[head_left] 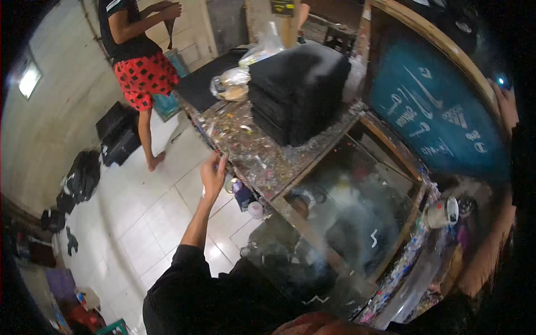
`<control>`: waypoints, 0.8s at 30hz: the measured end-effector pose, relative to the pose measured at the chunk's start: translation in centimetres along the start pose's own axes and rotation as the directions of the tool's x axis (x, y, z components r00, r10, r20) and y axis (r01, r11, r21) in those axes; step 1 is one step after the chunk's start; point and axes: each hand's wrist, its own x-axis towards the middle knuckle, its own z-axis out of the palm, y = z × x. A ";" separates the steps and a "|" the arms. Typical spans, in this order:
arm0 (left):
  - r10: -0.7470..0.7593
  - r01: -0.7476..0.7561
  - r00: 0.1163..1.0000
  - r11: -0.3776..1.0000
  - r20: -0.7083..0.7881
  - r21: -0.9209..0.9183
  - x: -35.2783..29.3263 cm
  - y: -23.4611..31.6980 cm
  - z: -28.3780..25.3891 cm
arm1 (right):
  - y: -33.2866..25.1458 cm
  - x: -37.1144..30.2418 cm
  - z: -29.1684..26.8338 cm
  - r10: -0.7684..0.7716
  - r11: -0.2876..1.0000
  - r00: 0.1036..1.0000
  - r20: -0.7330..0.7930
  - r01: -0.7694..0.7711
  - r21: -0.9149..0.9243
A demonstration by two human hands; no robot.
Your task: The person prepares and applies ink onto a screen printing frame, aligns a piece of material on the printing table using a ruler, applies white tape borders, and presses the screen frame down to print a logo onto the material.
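Left hand (213,174) mid-frame, fingers loosely released at counter (262,162) edge, holding nothing. Right hand (507,103) upper right grips teal printing screen (441,111), long axis running upper-left to lower-right.

A stack of folded cloth (298,92) sits on the far part of the worktable (262,159), with plastic bags (230,85) just to its left. To the right of the stack a framed printing screen (435,106) stands tilted up, the right hand (507,103) at its far edge. Below the screen lies a glass-topped bed (357,206), a cup (443,213) on its right rail. The left hand (213,174) reaches to the table's left edge, above small tubs (245,198) lower down. Another person (139,61) stands beyond on the tiled floor (151,223), bags (84,176) further left.
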 end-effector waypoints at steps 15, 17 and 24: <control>0.435 -0.588 0.631 0.808 0.642 0.030 29.6 18.1 16.2 | -15.9 -9.9 4.2 -0.238 0.921 0.970 -0.046 0.210 -0.329; 0.435 -0.621 0.590 0.783 0.680 0.038 30.2 19.3 16.4 | -15.0 -9.6 4.2 -0.332 0.880 0.941 -0.073 0.280 -0.385; 0.684 -0.904 0.423 0.273 0.594 0.329 21.4 24.3 13.9 | -15.9 -7.7 4.5 -0.153 0.947 0.988 -0.030 0.137 -0.291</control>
